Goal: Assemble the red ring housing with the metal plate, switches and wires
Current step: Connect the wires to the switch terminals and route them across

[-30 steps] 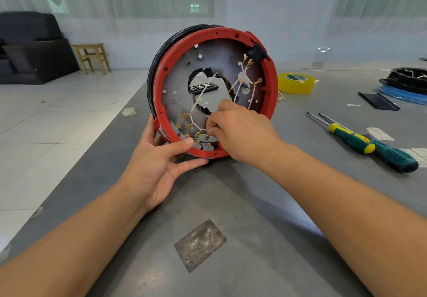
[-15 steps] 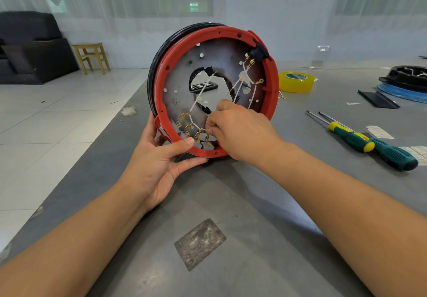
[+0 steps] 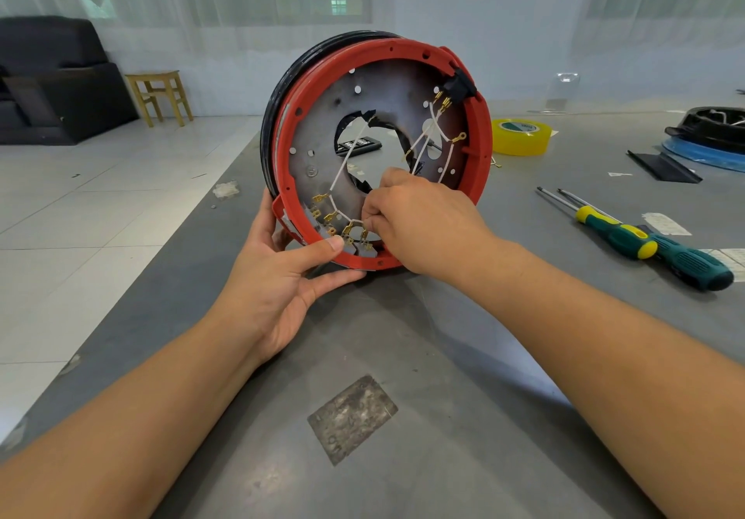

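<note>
Fingers and thumb of the left hand (image 3: 278, 276) curl round the lower-left edge of the red ring housing (image 3: 481, 143), thumb laid over the front rim, holding it upright on its edge on the grey tabletop (image 3: 423, 377). Right hand (image 3: 419, 224) is bunched tight, fingertips pinching a white wire (image 3: 354, 151) down among the brass terminals (image 3: 346, 230) at the bottom of the ring. Inside the ring sits the metal plate (image 3: 387, 91), with a ragged hole through its middle, and a black switch (image 3: 459, 85) is set in the upper right of the rim. A black ring (image 3: 278, 95) backs the housing.

No writing is readable; the green label on the yellow tape roll (image 3: 522, 135) is too small to make out.

Open tabletop runs toward the camera, bar a worn patch (image 3: 352, 417). Off to the right lie two screwdrivers (image 3: 645, 242), well apart from the housing. The tabletop's left edge drops to tiled floor (image 3: 100, 216), just beside the left hand.
</note>
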Demonstrator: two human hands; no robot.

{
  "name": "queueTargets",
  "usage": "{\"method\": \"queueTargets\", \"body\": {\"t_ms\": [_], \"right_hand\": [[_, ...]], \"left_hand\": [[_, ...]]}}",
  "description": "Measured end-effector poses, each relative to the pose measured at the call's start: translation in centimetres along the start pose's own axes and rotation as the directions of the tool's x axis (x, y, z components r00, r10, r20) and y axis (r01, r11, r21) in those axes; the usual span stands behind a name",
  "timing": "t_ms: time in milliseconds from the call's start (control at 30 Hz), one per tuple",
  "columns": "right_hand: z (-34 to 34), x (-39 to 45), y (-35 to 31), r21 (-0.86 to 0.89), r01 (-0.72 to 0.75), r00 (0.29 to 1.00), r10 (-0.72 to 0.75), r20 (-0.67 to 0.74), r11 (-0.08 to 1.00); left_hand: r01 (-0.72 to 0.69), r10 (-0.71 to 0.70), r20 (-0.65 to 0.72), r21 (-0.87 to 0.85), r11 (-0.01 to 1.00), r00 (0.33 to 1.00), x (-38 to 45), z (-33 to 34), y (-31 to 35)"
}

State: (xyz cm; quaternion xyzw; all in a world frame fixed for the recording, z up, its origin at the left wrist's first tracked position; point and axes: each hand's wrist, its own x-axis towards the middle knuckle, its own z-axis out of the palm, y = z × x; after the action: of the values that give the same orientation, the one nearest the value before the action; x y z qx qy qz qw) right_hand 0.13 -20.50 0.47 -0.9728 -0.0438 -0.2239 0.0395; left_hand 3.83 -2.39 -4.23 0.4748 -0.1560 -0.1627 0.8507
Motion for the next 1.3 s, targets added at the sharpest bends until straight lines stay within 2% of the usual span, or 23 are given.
{"method": "queueTargets", "body": {"t_ms": [567, 1300], "right_hand": [[-0.17, 0.02, -0.39, -0.094, 0.049, 0.998, -0.053, -0.043, 0.994], [0.00, 0.03, -0.32, 0.022, 0.011, 1.000, -0.011, 0.016, 1.000]], "left_hand": [[-0.029, 0.030, -0.021, 0.025, 0.999, 0.999, -0.32, 0.47, -0.26], [-0.052, 0.052, 0.025, 0.005, 0.999, 0.998, 0.33, -0.32, -0.64]]}}
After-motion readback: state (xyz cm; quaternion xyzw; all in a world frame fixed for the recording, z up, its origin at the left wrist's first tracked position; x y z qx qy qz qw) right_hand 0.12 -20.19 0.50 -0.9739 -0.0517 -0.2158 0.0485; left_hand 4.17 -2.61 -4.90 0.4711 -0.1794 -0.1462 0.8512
